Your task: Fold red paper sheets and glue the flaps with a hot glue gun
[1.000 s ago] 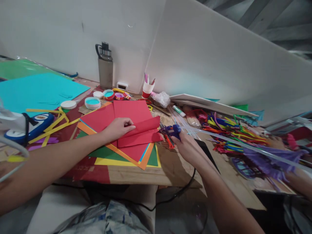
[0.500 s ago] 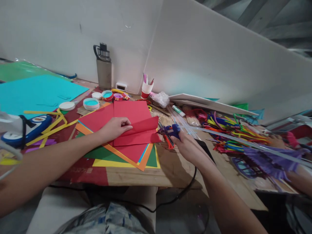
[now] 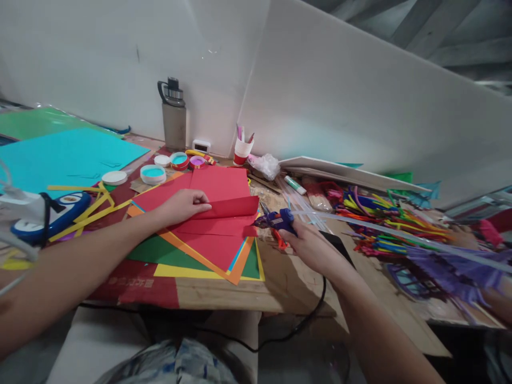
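My left hand [image 3: 188, 205] pinches the left part of a folded flap on a red paper sheet [image 3: 224, 183]. That sheet rests on a fanned pile of red, orange, green and yellow papers. My right hand [image 3: 302, 237] is closed round a blue glue gun [image 3: 280, 219], whose tip points left at the right end of the red flap. A black cord hangs from under the right hand past the table edge. Orange-handled scissors [image 3: 280, 240] lie beneath the gun.
Behind the papers stand a bottle [image 3: 174, 120], clay tubs [image 3: 153, 173] and a paper cup of pens [image 3: 242, 150]. Pipe cleaners [image 3: 384, 218] are heaped at the right. Cyan sheets [image 3: 72, 157] lie left. Another person's hand [image 3: 498, 296] is at the right edge.
The red flap has folded over lower, its edge nearer the sheet. The glue gun has moved slightly left and down, to the flap's right end. The whole view has shifted a little.
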Available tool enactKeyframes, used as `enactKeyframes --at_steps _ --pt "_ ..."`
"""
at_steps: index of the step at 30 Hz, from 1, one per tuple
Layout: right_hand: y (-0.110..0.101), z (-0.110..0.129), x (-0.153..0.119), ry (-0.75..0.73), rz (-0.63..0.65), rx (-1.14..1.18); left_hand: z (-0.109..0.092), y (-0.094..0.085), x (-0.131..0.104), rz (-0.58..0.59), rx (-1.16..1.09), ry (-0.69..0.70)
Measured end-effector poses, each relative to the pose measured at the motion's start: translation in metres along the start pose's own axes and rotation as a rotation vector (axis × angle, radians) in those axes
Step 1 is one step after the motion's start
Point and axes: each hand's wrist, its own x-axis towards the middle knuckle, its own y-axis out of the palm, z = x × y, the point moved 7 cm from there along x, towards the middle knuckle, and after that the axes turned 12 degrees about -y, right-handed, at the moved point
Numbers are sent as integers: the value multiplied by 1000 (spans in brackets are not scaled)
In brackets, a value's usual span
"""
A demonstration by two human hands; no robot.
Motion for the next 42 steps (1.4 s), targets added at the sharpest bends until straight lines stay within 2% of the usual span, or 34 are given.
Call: enactKeyframes --at_steps 4,10,16,20,23,25,28,31,34,36,38,42 --pt "7 4 -1 10 -5 9 1 0 1 11 -28 -17" --pt "8 22 9 -65 -15 62 1 0 0 11 -39 -25" --pt "7 15 11 -55 -39 -83 -2 -1 0 7 -4 1" --pt "12 17 12 -78 -32 -81 -16 2 -6 45 58 84" --pt "12 23 13 -104 -26 -62 -39 0 -16 14 127 169" --pt "10 25 13 -120 -34 -56 -66 -5 -22 -51 149 281" --pt "9 26 15 -112 -37 -30 -116 -8 -25 -74 87 447" --pt "10 26 18 -119 -48 -8 -168 1 -20 -38 75 645" --pt "10 28 22 -187 -82 -28 -204 19 -8 2 103 781" --pt "10 28 25 -222 -105 -43 -215 34 2 69 157 808" --pt "10 27 27 -236 -120 -56 -218 42 10 87 191 805" --pt "11 23 27 -214 -101 -68 -216 38 19 109 179 750"
